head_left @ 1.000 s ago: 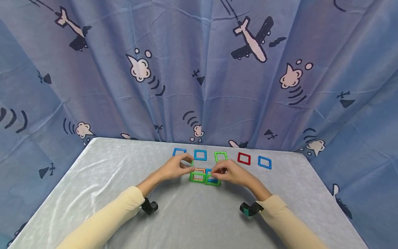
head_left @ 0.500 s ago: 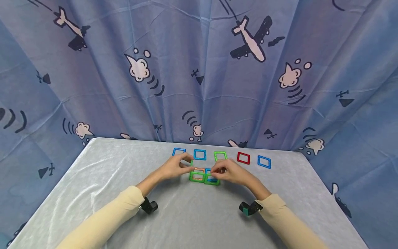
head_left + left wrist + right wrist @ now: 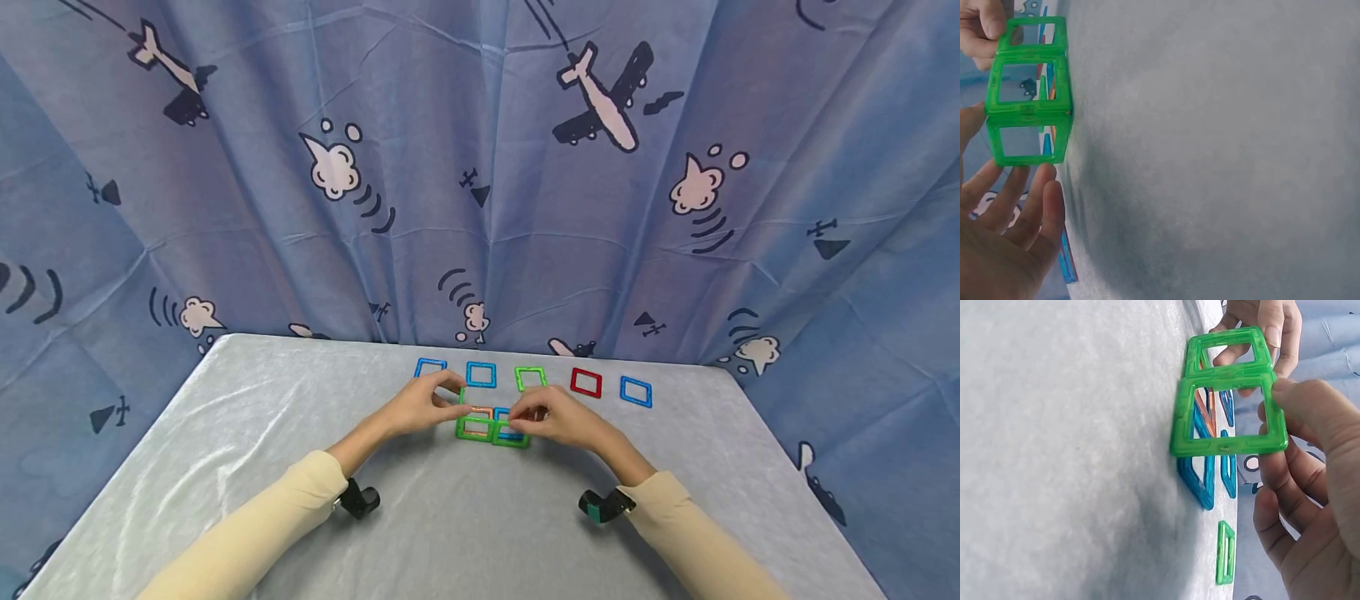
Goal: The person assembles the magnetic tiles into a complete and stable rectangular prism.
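Two green magnetic tiles stand upright side by side: the left front tile (image 3: 476, 429) and the right front tile (image 3: 1229, 450). A third green tile (image 3: 1029, 159) stands at an angle to them on the left. Behind them an orange tile (image 3: 480, 409) and a blue tile (image 3: 1194, 481) lie on the table. My left hand (image 3: 416, 404) has its fingers extended along the left side tile, fingertips at its edge and thumb by the top corner. My right hand (image 3: 558, 415) pinches the top edge of the right front tile between thumb and index finger.
A row of loose tiles lies along the back of the grey cloth-covered table (image 3: 450, 533): blue tiles (image 3: 481, 374), a green tile (image 3: 531, 377), a red tile (image 3: 587, 382) and another blue tile (image 3: 636, 391) at right. A patterned blue curtain (image 3: 420, 167) hangs behind.
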`<action>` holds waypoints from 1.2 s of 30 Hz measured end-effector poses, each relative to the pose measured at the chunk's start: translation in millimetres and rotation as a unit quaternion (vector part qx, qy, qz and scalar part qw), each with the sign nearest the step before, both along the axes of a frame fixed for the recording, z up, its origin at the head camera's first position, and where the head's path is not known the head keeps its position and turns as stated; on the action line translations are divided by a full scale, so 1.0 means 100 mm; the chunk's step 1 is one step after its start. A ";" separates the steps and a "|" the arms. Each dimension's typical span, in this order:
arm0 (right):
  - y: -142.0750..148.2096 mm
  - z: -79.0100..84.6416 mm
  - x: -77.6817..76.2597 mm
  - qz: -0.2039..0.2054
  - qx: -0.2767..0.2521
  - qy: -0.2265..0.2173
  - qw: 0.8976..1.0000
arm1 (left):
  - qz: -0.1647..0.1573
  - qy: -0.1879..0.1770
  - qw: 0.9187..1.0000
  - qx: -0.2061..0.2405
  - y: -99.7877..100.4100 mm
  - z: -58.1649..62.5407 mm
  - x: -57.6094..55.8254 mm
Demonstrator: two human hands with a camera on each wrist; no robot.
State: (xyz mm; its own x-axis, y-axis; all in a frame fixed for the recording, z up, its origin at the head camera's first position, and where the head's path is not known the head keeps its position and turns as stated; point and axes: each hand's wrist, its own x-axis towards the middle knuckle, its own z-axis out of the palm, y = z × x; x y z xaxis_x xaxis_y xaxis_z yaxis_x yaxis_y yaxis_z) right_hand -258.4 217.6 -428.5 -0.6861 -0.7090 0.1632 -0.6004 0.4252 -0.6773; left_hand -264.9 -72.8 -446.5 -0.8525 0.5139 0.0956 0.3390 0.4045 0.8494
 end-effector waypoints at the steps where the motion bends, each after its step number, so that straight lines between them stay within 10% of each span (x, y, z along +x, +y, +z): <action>1: 0.01 -0.01 0.00 0.000 -0.002 -0.001 1.000 | 0.000 -0.001 1.000 0.000 0.00 0.00 0.00; 36: 0.11 -0.08 -0.04 -0.019 -0.023 -0.028 0.999 | -0.010 0.001 1.000 -0.001 -0.03 -0.01 -0.01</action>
